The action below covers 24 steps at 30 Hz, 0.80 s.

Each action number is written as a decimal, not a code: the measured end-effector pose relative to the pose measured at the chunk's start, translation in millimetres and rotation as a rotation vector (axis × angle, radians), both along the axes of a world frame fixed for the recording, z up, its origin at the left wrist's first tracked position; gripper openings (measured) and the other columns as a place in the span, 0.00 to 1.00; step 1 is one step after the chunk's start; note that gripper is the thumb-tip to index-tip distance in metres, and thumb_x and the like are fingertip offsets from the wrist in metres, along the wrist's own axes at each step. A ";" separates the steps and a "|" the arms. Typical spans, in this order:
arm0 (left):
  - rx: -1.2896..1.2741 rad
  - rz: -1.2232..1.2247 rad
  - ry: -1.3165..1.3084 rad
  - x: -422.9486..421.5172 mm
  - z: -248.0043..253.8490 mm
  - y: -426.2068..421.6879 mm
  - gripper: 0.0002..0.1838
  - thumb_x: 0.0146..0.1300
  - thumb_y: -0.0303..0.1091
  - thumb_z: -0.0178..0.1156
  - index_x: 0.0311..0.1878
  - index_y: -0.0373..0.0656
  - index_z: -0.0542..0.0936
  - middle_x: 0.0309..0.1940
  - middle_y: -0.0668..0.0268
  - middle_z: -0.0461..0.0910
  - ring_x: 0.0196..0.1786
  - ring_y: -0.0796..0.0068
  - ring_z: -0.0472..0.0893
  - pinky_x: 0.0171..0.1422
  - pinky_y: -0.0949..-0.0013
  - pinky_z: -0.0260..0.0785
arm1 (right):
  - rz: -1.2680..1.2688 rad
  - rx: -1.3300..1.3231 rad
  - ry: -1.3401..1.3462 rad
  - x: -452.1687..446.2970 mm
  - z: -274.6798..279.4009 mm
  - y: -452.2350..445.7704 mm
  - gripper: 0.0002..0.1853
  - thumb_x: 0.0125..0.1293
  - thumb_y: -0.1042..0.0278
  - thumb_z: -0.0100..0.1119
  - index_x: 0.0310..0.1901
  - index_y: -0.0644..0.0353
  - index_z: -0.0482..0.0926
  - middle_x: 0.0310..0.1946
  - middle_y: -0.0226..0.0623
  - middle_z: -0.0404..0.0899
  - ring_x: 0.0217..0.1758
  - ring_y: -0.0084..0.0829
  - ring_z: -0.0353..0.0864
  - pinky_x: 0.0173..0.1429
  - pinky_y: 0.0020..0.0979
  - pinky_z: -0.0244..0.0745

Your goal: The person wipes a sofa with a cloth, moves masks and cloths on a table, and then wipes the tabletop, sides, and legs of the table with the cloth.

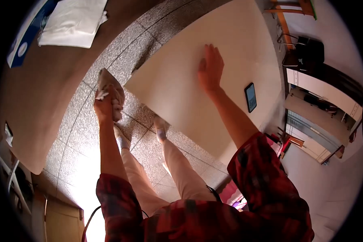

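Observation:
My left hand (105,105) is closed around a crumpled greyish cloth (109,80), held above the tiled floor between two tables. Part of the cloth bunches out past my fingers. On the right, my right hand (212,71) is over the pale tabletop (165,90), fingers stretched out and nothing in them; it seems to lie flat on the surface. A dark-edged phone (250,97) lies on the same tabletop, to the right of my right forearm.
A brown table (48,92) curves along the left, bearing a folded white cloth (74,24) and a blue box (24,48). Speckled floor tiles (84,129) run between the tables. At the right stand a black chair (308,50) and a drawer cabinet (322,105).

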<state>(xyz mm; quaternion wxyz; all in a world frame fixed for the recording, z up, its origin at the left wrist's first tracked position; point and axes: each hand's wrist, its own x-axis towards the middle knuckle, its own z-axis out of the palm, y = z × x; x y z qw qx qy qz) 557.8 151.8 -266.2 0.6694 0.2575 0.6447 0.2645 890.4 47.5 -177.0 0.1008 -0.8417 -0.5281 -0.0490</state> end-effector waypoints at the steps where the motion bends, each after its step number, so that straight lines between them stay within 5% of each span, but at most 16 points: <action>1: -0.061 -0.097 0.071 -8.8 -3.1 -9.7 0.22 0.56 0.41 0.67 0.51 0.41 0.76 0.37 0.66 0.81 0.36 0.80 0.78 0.39 0.77 0.72 | 0.040 0.030 0.024 1.0 -3.6 10.7 0.24 0.58 0.74 0.49 0.58 0.61 0.68 0.61 0.51 0.65 0.65 0.52 0.62 0.66 0.50 0.56; 2: -0.128 -0.186 0.150 -19.3 -5.8 -22.2 0.23 0.56 0.43 0.67 0.52 0.41 0.76 0.37 0.65 0.81 0.37 0.80 0.78 0.40 0.76 0.72 | 0.118 0.049 -0.038 3.0 -7.0 21.7 0.23 0.57 0.74 0.49 0.57 0.61 0.68 0.59 0.52 0.67 0.63 0.52 0.64 0.65 0.50 0.59; 4: 0.448 -0.375 0.461 -37.7 -40.0 -48.0 0.19 0.56 0.39 0.66 0.49 0.43 0.78 0.34 0.66 0.83 0.34 0.78 0.79 0.40 0.71 0.73 | 0.294 0.089 -0.134 8.0 -22.2 42.3 0.21 0.55 0.74 0.51 0.54 0.63 0.71 0.53 0.54 0.72 0.56 0.54 0.70 0.61 0.50 0.65; 5: 0.181 -0.399 0.542 -40.2 -56.4 -63.7 0.31 0.52 0.49 0.64 0.61 0.54 0.72 0.39 0.53 0.82 0.42 0.50 0.82 0.44 0.59 0.74 | 0.336 0.109 -0.108 13.1 -32.8 48.9 0.20 0.55 0.74 0.51 0.53 0.64 0.72 0.52 0.56 0.73 0.54 0.54 0.72 0.60 0.50 0.66; 7: 0.110 -0.382 0.439 -38.4 -39.2 -70.3 0.33 0.51 0.47 0.65 0.62 0.52 0.70 0.36 0.53 0.82 0.34 0.53 0.82 0.36 0.58 0.75 | 0.271 0.077 -0.265 18.2 -50.6 54.0 0.21 0.59 0.72 0.48 0.56 0.64 0.72 0.54 0.55 0.72 0.58 0.54 0.70 0.62 0.49 0.64; 8: -0.300 -0.175 0.110 -30.2 3.8 -55.5 0.32 0.54 0.39 0.64 0.64 0.52 0.69 0.34 0.59 0.82 0.30 0.61 0.80 0.33 0.62 0.75 | 0.215 0.072 -0.239 9.3 -48.0 56.0 0.22 0.61 0.70 0.45 0.57 0.63 0.71 0.56 0.55 0.71 0.60 0.54 0.68 0.64 0.48 0.62; 9: -0.221 -0.031 0.031 -24.9 -9.0 -68.0 0.30 0.58 0.31 0.62 0.65 0.52 0.68 0.34 0.65 0.80 0.34 0.68 0.79 0.38 0.68 0.74 | 0.182 0.077 -0.235 8.0 -53.1 55.5 0.22 0.62 0.69 0.43 0.58 0.63 0.70 0.58 0.55 0.70 0.62 0.53 0.67 0.66 0.47 0.60; 10: -0.092 -0.241 0.319 -24.4 -14.1 -75.7 0.30 0.57 0.29 0.61 0.64 0.52 0.68 0.41 0.61 0.78 0.40 0.69 0.78 0.46 0.70 0.73 | 0.126 0.054 -0.179 -1.2 -48.0 55.7 0.22 0.63 0.69 0.43 0.59 0.64 0.70 0.59 0.55 0.68 0.64 0.52 0.65 0.68 0.46 0.57; 13: -0.058 -0.013 0.126 -12.7 -66.4 -113.4 0.35 0.49 0.38 0.63 0.65 0.52 0.68 0.60 0.48 0.69 0.55 0.52 0.76 0.58 0.62 0.68 | 0.062 0.012 -0.087 -10.3 -42.7 59.0 0.21 0.68 0.68 0.38 0.60 0.64 0.69 0.62 0.54 0.66 0.65 0.51 0.64 0.68 0.46 0.57; 17: -0.083 0.094 -0.074 24.2 -38.9 -111.2 0.32 0.55 0.39 0.59 0.65 0.51 0.66 0.54 0.52 0.74 0.52 0.57 0.77 0.52 0.62 0.73 | 0.081 0.010 -0.071 -7.5 -42.2 58.1 0.22 0.71 0.63 0.36 0.60 0.63 0.69 0.63 0.54 0.64 0.64 0.51 0.65 0.66 0.47 0.61; 20: 0.476 0.075 0.033 68.5 -49.9 -115.4 0.32 0.46 0.34 0.65 0.60 0.51 0.72 0.54 0.54 0.72 0.57 0.56 0.74 0.56 0.60 0.71 | 0.194 0.038 -0.115 7.1 -48.4 52.3 0.26 0.72 0.54 0.33 0.61 0.62 0.69 0.64 0.54 0.62 0.64 0.51 0.66 0.66 0.47 0.63; 24: 0.456 -0.105 -0.088 86.1 -51.5 -75.0 0.34 0.36 0.30 0.68 0.55 0.51 0.77 0.55 0.54 0.72 0.59 0.54 0.73 0.62 0.59 0.67 | 0.057 -0.048 -0.033 -4.4 -43.6 58.3 0.32 0.72 0.44 0.28 0.64 0.62 0.64 0.66 0.51 0.59 0.69 0.48 0.59 0.70 0.45 0.55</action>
